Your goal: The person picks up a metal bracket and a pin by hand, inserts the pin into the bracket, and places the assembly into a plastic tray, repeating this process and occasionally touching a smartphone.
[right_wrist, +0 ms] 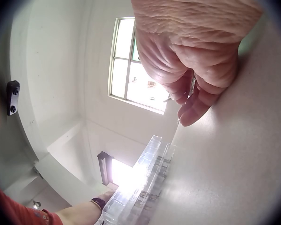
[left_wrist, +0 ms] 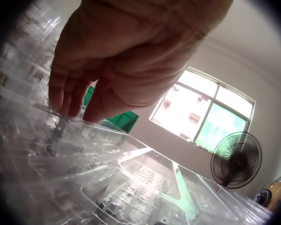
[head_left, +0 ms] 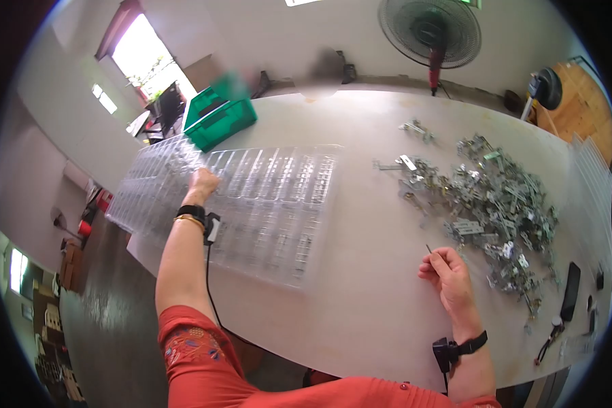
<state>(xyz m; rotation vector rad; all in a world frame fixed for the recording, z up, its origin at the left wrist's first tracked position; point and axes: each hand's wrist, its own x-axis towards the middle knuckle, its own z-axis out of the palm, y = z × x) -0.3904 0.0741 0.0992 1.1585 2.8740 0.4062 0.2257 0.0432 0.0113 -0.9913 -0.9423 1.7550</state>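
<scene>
The left hand (head_left: pixel 203 182) reaches over the clear compartment tray (head_left: pixel 251 204) on the table's left side. In the left wrist view, the fingertips of that hand (left_wrist: pixel 126 61) pinch a small metal piece (left_wrist: pixel 60 127) just above the compartments. Near the metal pile, the right hand (head_left: pixel 450 279) holds a thin dark metal piece (head_left: pixel 428 249) between thumb and fingers. Curled fingers mostly hide what the right hand (right_wrist: pixel 192 56) holds in the right wrist view. A loose heap of metal parts (head_left: pixel 506 197) lies on the right of the table.
Behind the tray stands a green bin (head_left: pixel 221 122). Clear plastic trays (head_left: pixel 590 183) stand at the table's right edge, with a black strip-shaped object (head_left: pixel 571 291) nearer the front. A cable runs from the left wrist over the table. A fan (head_left: pixel 430 30) stands beyond the table.
</scene>
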